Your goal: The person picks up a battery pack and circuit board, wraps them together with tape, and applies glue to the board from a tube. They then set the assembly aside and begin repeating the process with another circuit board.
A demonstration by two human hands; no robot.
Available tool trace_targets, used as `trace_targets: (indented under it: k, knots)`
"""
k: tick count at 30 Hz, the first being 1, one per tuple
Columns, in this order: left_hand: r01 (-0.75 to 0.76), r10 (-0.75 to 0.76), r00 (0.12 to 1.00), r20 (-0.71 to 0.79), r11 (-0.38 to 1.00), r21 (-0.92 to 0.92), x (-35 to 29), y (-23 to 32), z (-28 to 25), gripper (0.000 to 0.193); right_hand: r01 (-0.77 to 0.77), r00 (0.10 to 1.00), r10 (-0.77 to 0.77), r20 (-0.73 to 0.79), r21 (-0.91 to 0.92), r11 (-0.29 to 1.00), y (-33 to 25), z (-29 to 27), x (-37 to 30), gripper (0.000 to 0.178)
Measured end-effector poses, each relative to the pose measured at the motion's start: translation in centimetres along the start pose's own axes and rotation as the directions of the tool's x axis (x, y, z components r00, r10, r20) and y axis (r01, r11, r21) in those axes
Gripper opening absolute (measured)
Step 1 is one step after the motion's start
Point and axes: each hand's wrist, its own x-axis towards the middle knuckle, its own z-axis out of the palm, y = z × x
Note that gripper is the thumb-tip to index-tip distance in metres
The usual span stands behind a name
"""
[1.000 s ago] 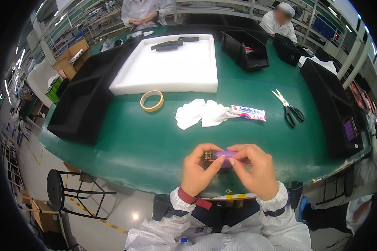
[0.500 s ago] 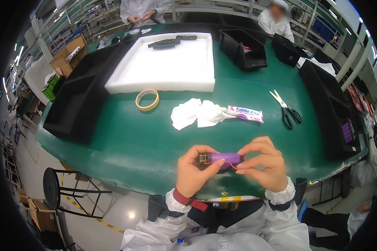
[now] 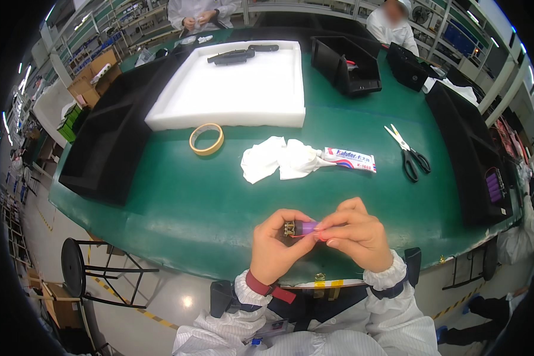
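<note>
The small purple cylinder (image 3: 307, 227) lies with its long axis roughly level, running left to right across the person's front, its metal-fitted end pointing toward the left hand (image 3: 277, 246) and its other end hidden under the right hand (image 3: 355, 233). It is a short purple-wrapped piece with a little brassy fitting on the left end and a thin red wire trailing beneath it; finer detail is too small to make out. The left hand pinches the fitted end between thumb and fingers, and the right hand's fingertips are closed on the opposite end, both held just above the near edge of the green table (image 3: 178, 207). Farther in from that edge lie a crumpled white cloth (image 3: 279, 159) touching a white tube (image 3: 349, 159), black-handled scissors (image 3: 409, 154) to the right, and a roll of tan tape (image 3: 206, 139) to the left. Beyond them sits a white foam tray (image 3: 237, 89), well apart from the hands.
</note>
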Motion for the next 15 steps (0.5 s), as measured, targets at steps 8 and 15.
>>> trace_targets:
  k: [8, 15]
  knots:
    - [0.024, -0.024, 1.0, 0.005, 1.0, -0.007, 0.0, 0.0, 0.0, 0.028, -0.051, 0.971, 0.089, -0.222, 0.171, 0.984, 1.1, 1.6, -0.5, 0.015]
    - [-0.022, 0.023, 0.999, 0.041, 0.999, -0.036, -0.3, -0.4, -0.5, 0.026, 0.036, 0.962, -0.041, -0.269, -0.021, 0.999, 0.8, 1.8, -0.5, 0.019]
